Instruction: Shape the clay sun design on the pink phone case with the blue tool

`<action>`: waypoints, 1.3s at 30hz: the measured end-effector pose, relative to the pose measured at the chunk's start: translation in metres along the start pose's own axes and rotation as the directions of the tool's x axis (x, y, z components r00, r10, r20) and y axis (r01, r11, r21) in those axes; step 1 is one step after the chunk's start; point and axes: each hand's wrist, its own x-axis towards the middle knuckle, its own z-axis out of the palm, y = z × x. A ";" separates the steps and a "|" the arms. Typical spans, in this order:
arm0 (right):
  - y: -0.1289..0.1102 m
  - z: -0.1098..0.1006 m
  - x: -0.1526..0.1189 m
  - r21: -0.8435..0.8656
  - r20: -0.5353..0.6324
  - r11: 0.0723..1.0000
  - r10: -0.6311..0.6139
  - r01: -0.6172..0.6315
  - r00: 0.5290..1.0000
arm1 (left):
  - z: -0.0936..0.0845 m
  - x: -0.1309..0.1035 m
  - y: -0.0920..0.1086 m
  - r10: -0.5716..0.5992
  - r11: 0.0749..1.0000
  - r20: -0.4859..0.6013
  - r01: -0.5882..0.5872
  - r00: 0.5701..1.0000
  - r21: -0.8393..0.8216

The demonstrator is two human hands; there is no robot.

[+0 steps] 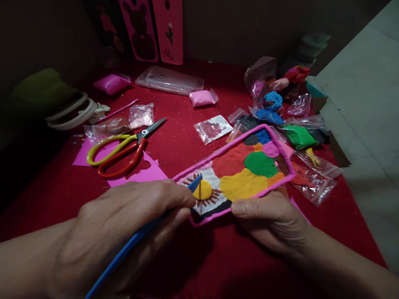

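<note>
Low in the frame, left of centre, we see the left hand [124,224] with its fingers curled tight around a blue tool [131,245], a thin stick that runs from the bottom edge up to the right. Its tip rests on or just above the yellow sun disc [202,189] at the near end of the clay picture [240,174]; in this dim light we cannot say whether it truly touches.

The clay picture lies at the centre of the frame on the red cloth [187,124], a pink-rimmed panel filled with red, yellow, green, orange and blue patches.

The right hand [274,220], lower right of centre, holds the panel's near edge, thumb lying flat along the pink rim, the other fingers tucked beneath and out of our sight.

Left of centre lie scissors [124,151] with yellow and red handles, blades shut, resting on pink paper [140,172]. Toward the upper right sit small plastic bags of clay, among them a green lump [299,136] and a blue lump [273,100]. A clear plastic case [170,79] lies at upper centre.
</note>
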 end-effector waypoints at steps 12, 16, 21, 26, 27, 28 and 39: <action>0.000 0.001 0.000 -0.014 -0.035 1.000 -0.007 0.006 0.999 | 0.000 -0.001 0.005 -0.079 0.997 -0.011 0.079 0.997 -0.006; 0.000 0.002 0.000 -0.007 -0.033 1.000 -0.003 0.003 0.999 | 0.000 -0.001 0.004 -0.075 0.997 -0.015 0.074 0.997 -0.017; 0.000 0.000 0.002 0.036 -0.011 0.999 -0.002 0.003 1.000 | -0.002 0.002 -0.002 0.032 0.999 0.028 -0.032 0.999 -0.008; 0.001 -0.002 0.001 0.049 0.009 0.999 -0.021 0.020 1.000 | 0.000 0.000 -0.005 0.027 0.999 -0.015 -0.026 1.000 0.039; 0.002 -0.002 0.001 0.047 0.010 0.999 -0.023 0.023 1.000 | 0.000 -0.002 -0.004 -0.014 0.999 -0.001 0.014 1.000 0.038; 0.002 -0.002 0.001 0.044 0.012 0.999 -0.022 0.021 1.000 | 0.001 -0.003 -0.004 -0.050 0.998 0.005 0.050 0.999 0.039; 0.000 0.001 0.002 0.028 -0.014 0.999 -0.018 0.018 1.000 | 0.001 -0.007 -0.005 0.009 0.993 -0.018 -0.007 1.000 0.120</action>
